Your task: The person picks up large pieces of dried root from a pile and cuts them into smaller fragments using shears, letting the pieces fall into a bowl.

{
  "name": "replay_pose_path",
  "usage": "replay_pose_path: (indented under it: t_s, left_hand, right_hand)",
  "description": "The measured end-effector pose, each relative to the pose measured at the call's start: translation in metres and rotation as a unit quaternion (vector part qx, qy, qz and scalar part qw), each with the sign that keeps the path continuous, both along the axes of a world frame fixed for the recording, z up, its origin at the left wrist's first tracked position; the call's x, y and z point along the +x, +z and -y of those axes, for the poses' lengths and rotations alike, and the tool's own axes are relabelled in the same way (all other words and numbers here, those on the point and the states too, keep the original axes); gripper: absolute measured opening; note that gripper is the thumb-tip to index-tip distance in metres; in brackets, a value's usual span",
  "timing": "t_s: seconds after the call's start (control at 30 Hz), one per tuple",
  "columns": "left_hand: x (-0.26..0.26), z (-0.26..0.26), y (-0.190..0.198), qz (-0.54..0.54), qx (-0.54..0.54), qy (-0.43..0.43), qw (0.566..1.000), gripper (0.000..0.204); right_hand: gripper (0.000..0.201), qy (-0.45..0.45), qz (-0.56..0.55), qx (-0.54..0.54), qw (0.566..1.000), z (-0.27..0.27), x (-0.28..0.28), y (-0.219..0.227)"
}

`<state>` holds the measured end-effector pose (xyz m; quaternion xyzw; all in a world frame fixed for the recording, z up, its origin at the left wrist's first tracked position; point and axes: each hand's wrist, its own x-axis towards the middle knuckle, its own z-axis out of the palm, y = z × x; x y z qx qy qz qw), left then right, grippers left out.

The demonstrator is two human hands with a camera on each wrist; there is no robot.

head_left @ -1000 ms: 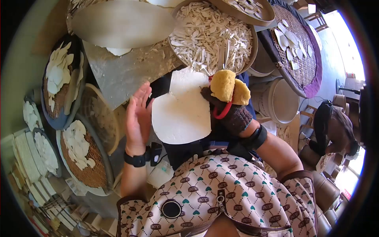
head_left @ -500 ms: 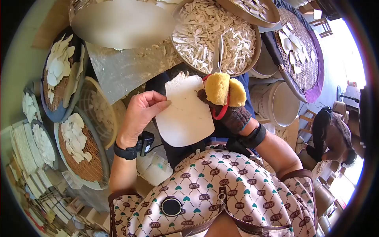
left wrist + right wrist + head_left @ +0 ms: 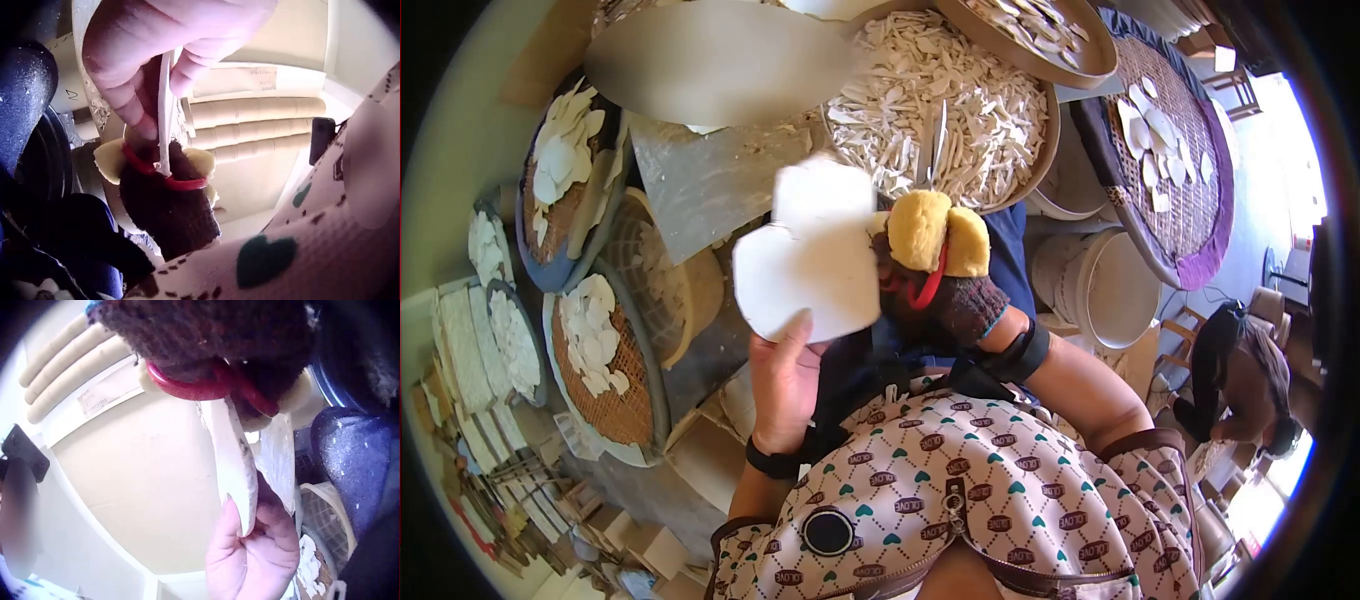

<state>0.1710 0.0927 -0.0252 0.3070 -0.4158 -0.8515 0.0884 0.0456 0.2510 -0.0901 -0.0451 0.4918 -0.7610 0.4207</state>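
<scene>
A flat white slab (image 3: 805, 280), wide at the near end and narrower at the far end, is held up over the lap. My bare left hand (image 3: 785, 395) pinches its near edge, thumb on top and fingers underneath. On my right hand (image 3: 975, 308) is a dark knitted glove. It grips red-handled scissors (image 3: 927, 287), whose blades point away over the big sieve. Yellow foam pads (image 3: 920, 232) sit around the handles. In the right wrist view the slab (image 3: 232, 453) is edge-on, running from the scissor handles to the left hand's thumb and fingers.
A large round sieve (image 3: 1045, 165) full of white cut strips stands ahead. Left are a grey metal sheet (image 3: 700, 185) and woven trays (image 3: 635, 385) with white pieces. Beyond the right arm stand a white bucket (image 3: 1125, 290) and a purple-rimmed tray (image 3: 1208, 235). Another person (image 3: 1245, 370) bends at far right.
My left hand was open beside the slab, then pinched its left edge, and now holds its near edge. The slab has shifted left. My right hand with the scissors has moved slightly left.
</scene>
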Motion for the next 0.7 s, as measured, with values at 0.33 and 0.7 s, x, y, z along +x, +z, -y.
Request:
replay_pose_path:
  t_s: [0.33,0.7]
  left_hand:
    - [-0.018,0.002,0.012,0.004,-0.054,0.037,0.998,0.039]
    - [-0.017,-0.003,-0.001,0.042,-0.086,-0.056,0.994,0.05]
  right_hand:
    - [0.027,0.05,0.137,-0.344,0.928,-0.031,-0.009,-0.051]
    - [0.026,-0.055,-0.538,0.105,0.834,-0.03,-0.022,0.018]
